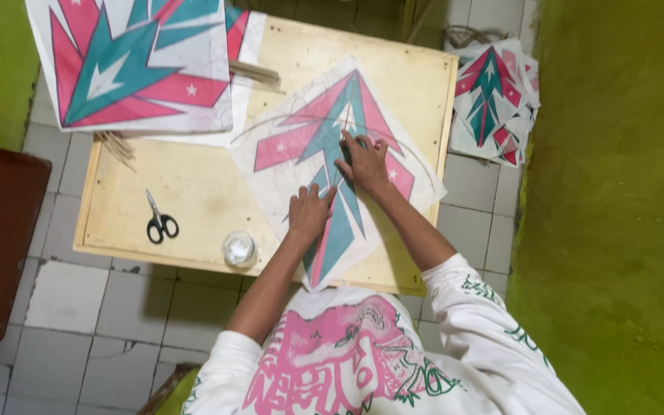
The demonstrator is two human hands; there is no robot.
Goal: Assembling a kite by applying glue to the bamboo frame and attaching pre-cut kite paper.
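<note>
Big kite (136,61) cut off by top edge, jar (238,249) contents blurred, kite stack (492,96) count unclear

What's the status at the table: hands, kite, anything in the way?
Left hand and right hand both flat on kite, holding nothing. Kite lies on table. Scissors and jar sit clear, left.
</note>
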